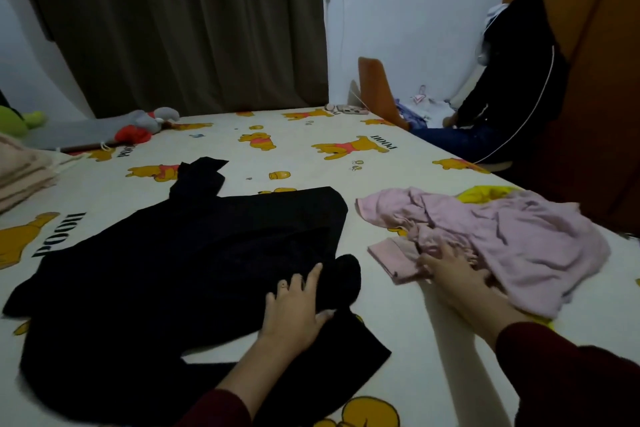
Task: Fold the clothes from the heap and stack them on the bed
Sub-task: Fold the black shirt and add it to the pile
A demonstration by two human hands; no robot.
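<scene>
Black garment (194, 253) lies spread across the near left part of the bed (398, 322), dull and dark with few folds visible; its long axis runs from near-left up toward the far right, and a narrow part (199, 177) points away from you toward the curtain. Your left hand (298, 305) rests on its near right portion, fingers curled around a bunched black fold there. To the right, well apart from the black piece, a crumpled heap of pale pink clothes (512, 239) sits near the bed's right edge, with a bit of yellow cloth (485, 192) showing at its far side. Your right hand (453, 270) lies on the heap's near left edge, fingers spread and pressing into the pink fabric; whether it pinches anything, you cannot tell. Both your sleeves are dark red.

The bed carries a cream sheet printed with yellow bears. At the far left sit a stack of folded beige cloth (20, 173), a grey and red soft toy (145, 125) and a green one (17, 120). A brown curtain (173, 28) hangs behind, white wall beside it, and a person in dark clothes (512, 80) sits at the far right by a wooden door (588, 10).
</scene>
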